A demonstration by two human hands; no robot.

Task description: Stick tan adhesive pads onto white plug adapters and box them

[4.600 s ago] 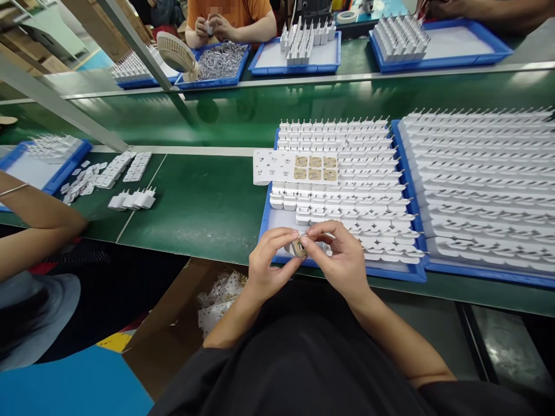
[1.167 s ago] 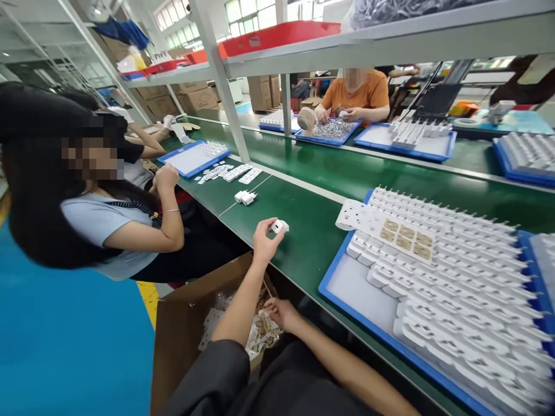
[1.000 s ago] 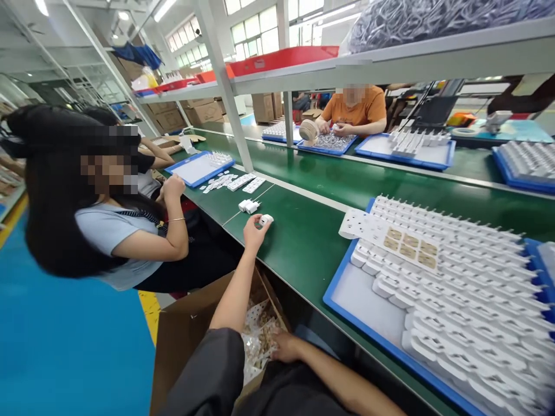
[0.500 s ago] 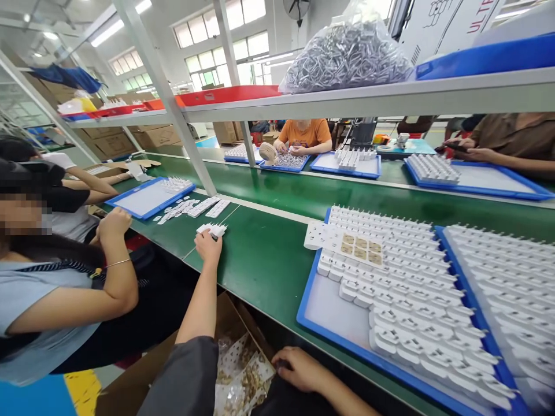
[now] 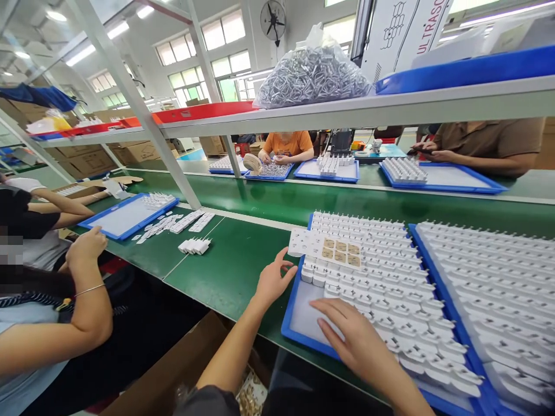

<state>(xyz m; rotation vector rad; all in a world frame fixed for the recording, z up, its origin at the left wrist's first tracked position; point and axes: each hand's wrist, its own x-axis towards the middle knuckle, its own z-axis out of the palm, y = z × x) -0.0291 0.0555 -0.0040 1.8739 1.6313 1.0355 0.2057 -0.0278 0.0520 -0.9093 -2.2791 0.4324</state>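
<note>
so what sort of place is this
Most likely a factory assembly line: white two-pin plastic plugs stand in rows in shallow blue plastic trays on a long green workbench, and a clear plastic bag of bent silver metal pieces sits on the pale metal shelf above.

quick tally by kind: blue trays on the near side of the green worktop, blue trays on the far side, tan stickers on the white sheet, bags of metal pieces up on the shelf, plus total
Blue trays, near side: 3
Blue trays, far side: 4
Tan stickers: 6
Bag of metal pieces: 1
Total: 14
</note>
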